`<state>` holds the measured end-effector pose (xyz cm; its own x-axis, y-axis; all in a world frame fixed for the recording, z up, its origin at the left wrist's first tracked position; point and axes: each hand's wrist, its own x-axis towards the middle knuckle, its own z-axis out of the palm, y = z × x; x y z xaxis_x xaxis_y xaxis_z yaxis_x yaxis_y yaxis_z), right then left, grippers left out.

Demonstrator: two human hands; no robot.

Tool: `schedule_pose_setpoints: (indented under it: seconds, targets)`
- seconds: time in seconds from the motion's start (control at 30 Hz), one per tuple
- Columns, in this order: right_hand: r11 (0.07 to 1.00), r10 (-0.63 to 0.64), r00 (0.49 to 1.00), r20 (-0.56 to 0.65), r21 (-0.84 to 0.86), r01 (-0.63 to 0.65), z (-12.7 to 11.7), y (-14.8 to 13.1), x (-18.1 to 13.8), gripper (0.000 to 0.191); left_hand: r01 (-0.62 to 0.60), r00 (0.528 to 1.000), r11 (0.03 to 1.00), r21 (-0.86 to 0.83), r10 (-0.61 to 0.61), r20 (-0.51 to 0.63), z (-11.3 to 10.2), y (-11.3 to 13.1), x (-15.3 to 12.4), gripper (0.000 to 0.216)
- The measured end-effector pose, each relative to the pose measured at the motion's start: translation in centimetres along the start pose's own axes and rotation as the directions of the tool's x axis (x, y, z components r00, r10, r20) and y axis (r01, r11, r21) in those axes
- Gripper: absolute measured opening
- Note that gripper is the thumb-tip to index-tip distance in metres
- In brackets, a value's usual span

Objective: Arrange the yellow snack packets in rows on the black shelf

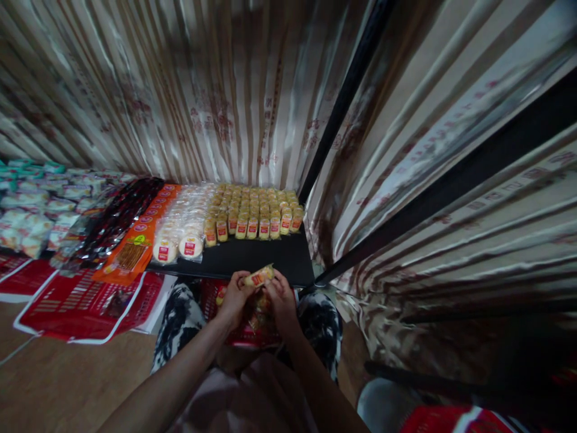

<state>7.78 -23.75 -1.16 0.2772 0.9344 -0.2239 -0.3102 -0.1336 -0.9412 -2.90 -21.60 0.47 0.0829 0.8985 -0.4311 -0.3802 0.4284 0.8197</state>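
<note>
Between my two hands is a small yellow wrapped snack (pixel 260 276) with a red and white label. The fingers of my left hand (pixel 234 294) pinch its left end, and those of my right hand (pixel 280 293) pinch its right end. Below them, between my knees, a red bag (pixel 246 338) stands open with wrapped items in it, partly hidden by my hands. Just beyond my hands, rows of similar yellow packets (pixel 252 225) stand on the black shelf (pixel 279 258).
Left along the shelf lie round white crackers in clear wrap (pixel 190 245), an orange snack packet (pixel 128 252), dark shiny packets (pixel 117 210) and many white packets (pixel 63 204). Red baskets (pixel 85 304) stand below. A black post (pixel 333 114) and striped curtains (pixel 234 90) border the shelf.
</note>
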Motion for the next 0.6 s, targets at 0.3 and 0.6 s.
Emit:
schedule_pose_setpoints:
  seconds: [0.3,0.6]
  targets:
    - [0.992,-0.088,0.996,-0.007,-0.096,0.087,-0.9,-1.3,3.1,0.065,-0.169,0.985,0.902,0.397,0.141,0.098,1.0,-0.4,2.1,0.023]
    - [0.911,-0.331,0.930,-0.157,-0.311,0.272,-2.6,-2.3,8.8,0.057,-0.309,0.949,0.781,0.543,0.287,0.127,5.5,0.1,6.4,0.024]
